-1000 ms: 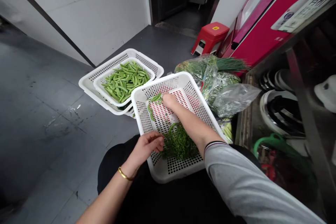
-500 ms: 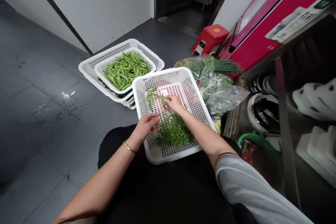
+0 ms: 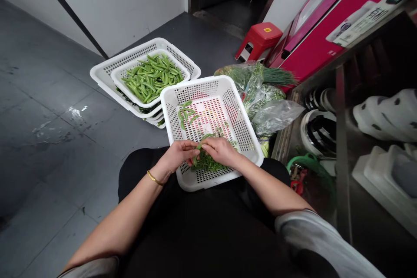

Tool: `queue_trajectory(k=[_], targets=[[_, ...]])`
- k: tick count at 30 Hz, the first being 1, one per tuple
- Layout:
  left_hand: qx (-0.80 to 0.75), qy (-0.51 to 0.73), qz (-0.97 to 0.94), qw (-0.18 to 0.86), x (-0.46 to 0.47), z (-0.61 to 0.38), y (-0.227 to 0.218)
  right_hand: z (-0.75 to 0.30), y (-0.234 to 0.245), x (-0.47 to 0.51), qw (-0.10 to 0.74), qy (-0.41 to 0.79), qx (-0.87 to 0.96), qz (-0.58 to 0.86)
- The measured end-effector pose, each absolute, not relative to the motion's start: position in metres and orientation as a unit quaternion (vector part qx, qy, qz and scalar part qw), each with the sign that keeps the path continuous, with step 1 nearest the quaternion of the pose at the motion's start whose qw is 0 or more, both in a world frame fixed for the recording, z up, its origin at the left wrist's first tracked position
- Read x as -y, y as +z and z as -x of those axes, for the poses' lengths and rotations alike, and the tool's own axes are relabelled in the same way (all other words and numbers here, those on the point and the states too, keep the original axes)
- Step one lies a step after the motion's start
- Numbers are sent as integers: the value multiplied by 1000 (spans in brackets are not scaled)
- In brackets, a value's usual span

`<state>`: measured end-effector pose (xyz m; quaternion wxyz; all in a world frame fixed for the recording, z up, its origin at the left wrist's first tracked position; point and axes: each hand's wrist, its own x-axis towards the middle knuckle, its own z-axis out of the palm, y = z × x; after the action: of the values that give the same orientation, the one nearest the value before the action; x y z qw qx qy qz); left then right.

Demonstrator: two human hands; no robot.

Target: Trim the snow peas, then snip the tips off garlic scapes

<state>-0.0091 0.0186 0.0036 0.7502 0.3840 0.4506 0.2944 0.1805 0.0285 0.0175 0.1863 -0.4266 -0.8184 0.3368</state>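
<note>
Brought pod (image 3: pixel 198 145) to left hand (image 3: pixel 179 155) with right hand (image 3: pixel 223 151), clamping fingers of both on it, now apparently two-handed work.

Over the far half of the white basket (image 3: pixel 251 144), a hand could pass freely from rim to rim, above a few low loose pods (image 3: pixel 185 115) near the far left corner. The near half is blocked by the left hand (image 3: pixel 180 155) and right hand (image 3: pixel 222 151), meeting at a green pod (image 3: pixel 199 146) over trimmings (image 3: pixel 211 166). Past the left rim, tiled floor (image 3: pixel 55 169) gives open room. The basket stack (image 3: pixel 103 74) blocks the far left, perhaps touching the white basket, though overlap hides this. Bagged greens (image 3: pixel 276 115) crowd the right.
</note>
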Motion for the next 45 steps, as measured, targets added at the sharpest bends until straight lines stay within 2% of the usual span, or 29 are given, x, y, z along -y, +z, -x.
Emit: queue_trajectory(k=[3, 6, 9, 11, 15, 18, 21, 24, 26, 30, 34, 38, 41, 43, 45], targets=[[-419, 211, -376, 799, -12, 11, 5, -192, 33, -22, 55, 218, 908, 354], [-392, 220, -301, 841, -6, 5, 2, -188, 38, -17, 12, 135, 918, 372], [-388, 295, -186, 853, -1, -7, -3, -180, 30, -12, 58, 74, 901, 423], [-399, 339, -141, 840, 0, -12, -5, -182, 24, -10, 121, 75, 894, 426], [-445, 433, -154, 768, -4, -7, -1, -210, 27, -13, 269, 145, 837, 455], [-468, 479, -212, 712, -6, -2, 5, -226, 38, -17, 294, 212, 789, 495], [-474, 474, -280, 687, -5, -3, 10, -217, 40, -17, 214, 252, 803, 496], [-474, 463, -331, 671, -2, -4, 13, -196, 31, -18, 109, 237, 852, 454], [-479, 460, -352, 660, 1, -3, 14, -186, 24, -20, 115, 236, 863, 432], [-475, 397, -401, 675, 7, -3, 11, -177, 19, -24, 195, 247, 843, 437], [-444, 347, -445, 696, 5, -3, 7, -175, 20, -26, 130, 232, 869, 417], [-506, 466, -375, 622, -11, 12, 5, -194, 22, -34, 110, 256, 866, 416], [-518, 570, -256, 584, -22, 26, 3, -211, 22, -52, -10, 351, 865, 359], [-489, 563, -224, 627, -26, 28, 1, -209, 15, -74, -90, 394, 851, 336], [-442, 523, -206, 699, -26, 25, 0, -192, 0, -103, -82, 354, 837, 409]])
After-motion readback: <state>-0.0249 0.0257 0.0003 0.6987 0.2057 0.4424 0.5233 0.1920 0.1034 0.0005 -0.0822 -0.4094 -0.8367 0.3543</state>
